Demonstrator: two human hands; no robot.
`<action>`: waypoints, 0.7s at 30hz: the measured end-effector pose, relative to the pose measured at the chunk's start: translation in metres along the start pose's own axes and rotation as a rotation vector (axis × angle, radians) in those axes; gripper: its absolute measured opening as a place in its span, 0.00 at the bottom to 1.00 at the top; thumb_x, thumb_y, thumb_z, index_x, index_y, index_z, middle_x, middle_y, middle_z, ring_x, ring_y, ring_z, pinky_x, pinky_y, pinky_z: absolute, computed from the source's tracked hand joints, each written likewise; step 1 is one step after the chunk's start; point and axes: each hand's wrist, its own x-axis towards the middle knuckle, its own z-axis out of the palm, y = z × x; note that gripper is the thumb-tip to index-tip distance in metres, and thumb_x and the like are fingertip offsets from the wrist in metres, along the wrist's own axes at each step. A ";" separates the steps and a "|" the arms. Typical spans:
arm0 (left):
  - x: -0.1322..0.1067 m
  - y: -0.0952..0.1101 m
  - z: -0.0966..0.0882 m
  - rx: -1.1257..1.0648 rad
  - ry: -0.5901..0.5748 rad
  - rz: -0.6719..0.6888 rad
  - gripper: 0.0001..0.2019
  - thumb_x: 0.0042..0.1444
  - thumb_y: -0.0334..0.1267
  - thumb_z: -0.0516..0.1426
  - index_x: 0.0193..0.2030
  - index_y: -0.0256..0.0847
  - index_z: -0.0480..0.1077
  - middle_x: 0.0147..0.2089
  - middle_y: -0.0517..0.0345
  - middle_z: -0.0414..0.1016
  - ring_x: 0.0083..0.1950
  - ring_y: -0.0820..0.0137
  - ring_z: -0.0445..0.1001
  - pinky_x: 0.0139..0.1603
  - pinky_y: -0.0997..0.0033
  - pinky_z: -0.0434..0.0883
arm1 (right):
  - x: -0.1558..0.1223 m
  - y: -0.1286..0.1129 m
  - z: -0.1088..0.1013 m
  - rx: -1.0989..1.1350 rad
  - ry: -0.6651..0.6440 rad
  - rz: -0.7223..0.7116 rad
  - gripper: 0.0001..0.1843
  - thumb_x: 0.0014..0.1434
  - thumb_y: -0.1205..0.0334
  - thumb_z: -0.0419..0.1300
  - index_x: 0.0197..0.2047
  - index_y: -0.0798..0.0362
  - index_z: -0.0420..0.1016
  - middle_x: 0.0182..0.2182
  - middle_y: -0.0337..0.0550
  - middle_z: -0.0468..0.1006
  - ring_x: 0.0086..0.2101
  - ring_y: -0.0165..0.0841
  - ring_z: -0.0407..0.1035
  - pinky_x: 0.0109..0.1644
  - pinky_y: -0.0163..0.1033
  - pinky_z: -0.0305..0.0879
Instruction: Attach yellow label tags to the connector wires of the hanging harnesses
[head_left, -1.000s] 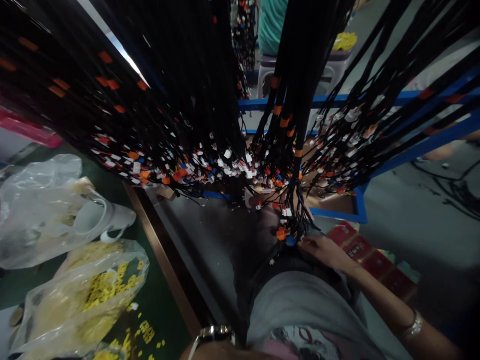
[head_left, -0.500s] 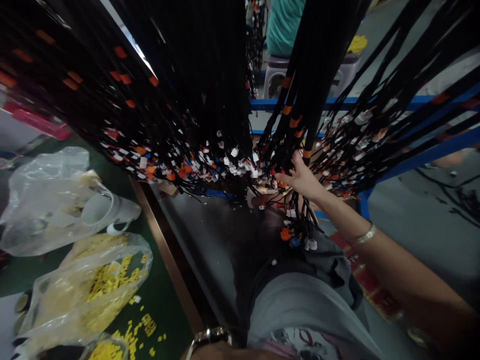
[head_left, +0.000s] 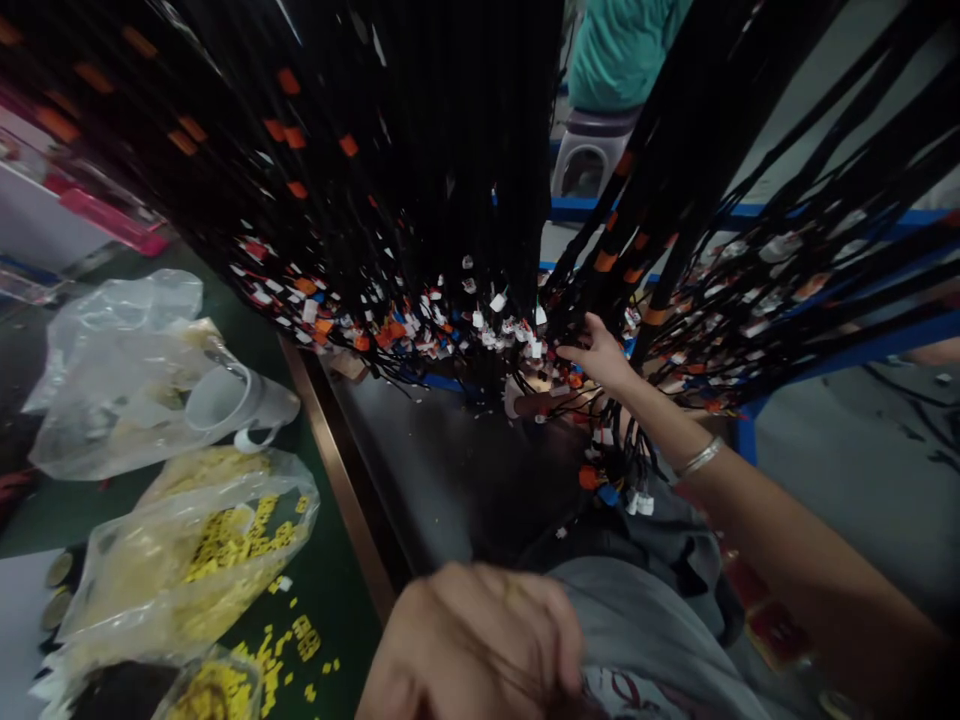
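Observation:
My right hand reaches into hanging black wire harnesses with orange tape bands. Thumb and forefinger are spread apart against the strands; its other fingers are partly hidden. Below this hand, loose harness ends carry orange, blue and white connectors. My left hand is close to my body at the bottom, slightly blurred, with curled fingers. Whatever may be inside them is hidden. Left of my right hand hangs a dense row of white, orange and blue connectors.
A blue rack frame stands behind the harnesses. On the green table at left lie a white mug, clear plastic bags and small yellow pieces. A person in a teal top sits on a stool.
My left hand has risen into view from the bottom edge, fingers curled. My right hand stays at the harnesses. The view has shifted a little, so the surroundings appear further right.

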 end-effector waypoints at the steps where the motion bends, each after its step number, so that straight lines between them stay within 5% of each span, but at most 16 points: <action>1: 0.014 -0.004 -0.005 -0.093 0.027 0.133 0.17 0.50 0.59 0.52 0.26 0.52 0.74 0.11 0.62 0.61 0.15 0.71 0.61 0.24 0.65 0.66 | -0.005 -0.006 0.004 0.013 -0.023 0.006 0.30 0.42 0.61 0.64 0.50 0.50 0.63 0.43 0.43 0.71 0.42 0.40 0.68 0.49 0.49 0.64; 3: 0.038 -0.015 -0.017 -0.130 0.199 0.175 0.22 0.46 0.62 0.54 0.32 0.47 0.76 0.14 0.61 0.61 0.19 0.72 0.60 0.30 0.62 0.65 | -0.016 -0.020 0.011 0.041 -0.092 0.024 0.25 0.42 0.60 0.64 0.46 0.51 0.66 0.38 0.41 0.73 0.38 0.38 0.69 0.46 0.48 0.65; 7: 0.063 -0.051 -0.055 -0.091 0.561 0.040 0.21 0.50 0.56 0.56 0.34 0.38 0.74 0.19 0.63 0.59 0.23 0.75 0.58 0.35 0.67 0.65 | -0.039 -0.036 0.026 0.155 -0.350 0.004 0.19 0.45 0.58 0.64 0.42 0.52 0.69 0.36 0.40 0.74 0.38 0.36 0.69 0.45 0.44 0.66; 11: 0.066 -0.089 -0.096 -0.078 0.913 -0.119 0.17 0.49 0.52 0.58 0.32 0.37 0.73 0.19 0.66 0.57 0.22 0.79 0.57 0.31 0.76 0.63 | -0.050 -0.031 0.044 0.158 -0.327 -0.021 0.26 0.48 0.54 0.63 0.51 0.51 0.66 0.37 0.41 0.73 0.38 0.34 0.68 0.45 0.43 0.66; 16: 0.066 -0.106 -0.122 0.085 1.011 -0.111 0.17 0.48 0.51 0.59 0.33 0.37 0.73 0.24 0.64 0.62 0.25 0.80 0.62 0.30 0.79 0.62 | -0.056 -0.036 0.052 0.088 -0.274 -0.010 0.22 0.53 0.50 0.59 0.50 0.50 0.68 0.38 0.41 0.74 0.39 0.36 0.68 0.47 0.45 0.65; 21: 0.069 -0.105 -0.128 0.271 0.993 0.029 0.16 0.51 0.49 0.57 0.39 0.39 0.72 0.30 0.60 0.69 0.30 0.78 0.65 0.32 0.78 0.63 | -0.082 -0.057 0.046 0.219 -0.488 0.015 0.19 0.54 0.46 0.57 0.42 0.50 0.75 0.39 0.42 0.77 0.42 0.39 0.69 0.49 0.45 0.64</action>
